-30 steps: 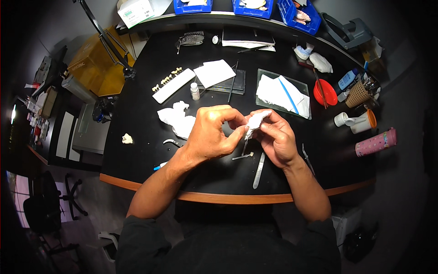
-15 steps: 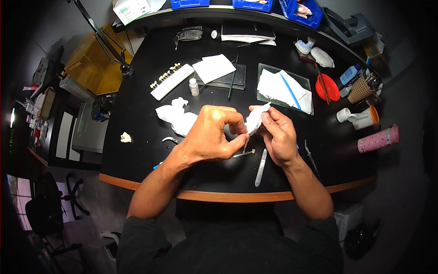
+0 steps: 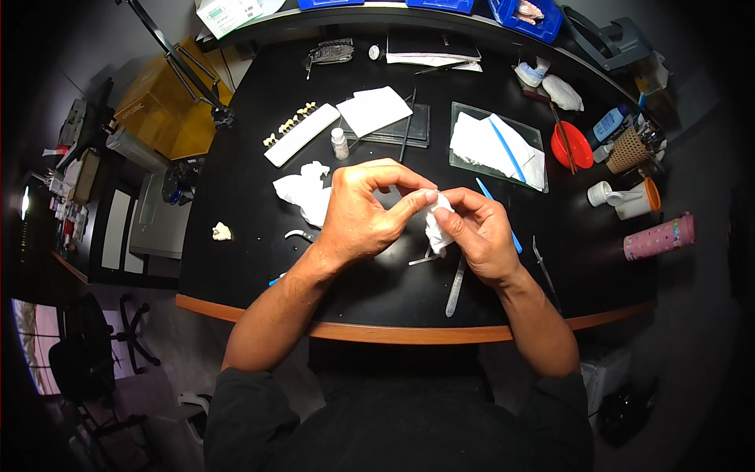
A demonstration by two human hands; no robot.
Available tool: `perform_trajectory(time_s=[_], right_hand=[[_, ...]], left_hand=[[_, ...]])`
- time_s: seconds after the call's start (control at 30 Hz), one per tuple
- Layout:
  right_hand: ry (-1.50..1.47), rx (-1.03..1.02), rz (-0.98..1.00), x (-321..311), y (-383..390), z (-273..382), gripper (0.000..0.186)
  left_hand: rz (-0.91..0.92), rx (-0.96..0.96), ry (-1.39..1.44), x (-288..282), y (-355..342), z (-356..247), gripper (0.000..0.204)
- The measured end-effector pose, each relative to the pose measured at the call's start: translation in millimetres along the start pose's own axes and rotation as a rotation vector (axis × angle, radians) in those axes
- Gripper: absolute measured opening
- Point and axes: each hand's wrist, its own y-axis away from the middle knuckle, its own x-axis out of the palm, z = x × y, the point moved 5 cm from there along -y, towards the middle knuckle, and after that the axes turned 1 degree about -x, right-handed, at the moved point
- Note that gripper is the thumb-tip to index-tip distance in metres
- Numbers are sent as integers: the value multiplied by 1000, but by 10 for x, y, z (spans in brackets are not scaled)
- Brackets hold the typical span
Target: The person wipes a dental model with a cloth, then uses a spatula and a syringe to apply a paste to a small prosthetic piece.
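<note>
White tissue (image 3: pixel 438 233), above the tabletop (image 3: pixel 377 303), now hangs downward where it pointed up; right hand (image 3: pixel 485 236) pinches it, left hand (image 3: pixel 363 211) grips its top narrowly, suggesting handling has shifted ends.

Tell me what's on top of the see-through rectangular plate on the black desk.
White paper-like sheets lie on the plate, with a slim blue stick across them. They cover most of its surface, so whatever is underneath can't be seen.
</note>
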Motion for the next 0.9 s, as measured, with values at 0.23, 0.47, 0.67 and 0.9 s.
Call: perform_trajectory(time_s=[0.23,0.47,0.67,0.9], right_hand=[[-99,-7,-7,5,-3,-11,13],[329,-156,-128,34,40,77,17],[359,-278,-147,1,37,103,22],[82,-361,-263,-53,56,100,8]], left_hand=[[39,-171,99,107,50,82,11],[-2,-220,176,104,77,169,12],[-4,-194,175,68,37,122,11],[75,-30,-11,62,29,34,9]])
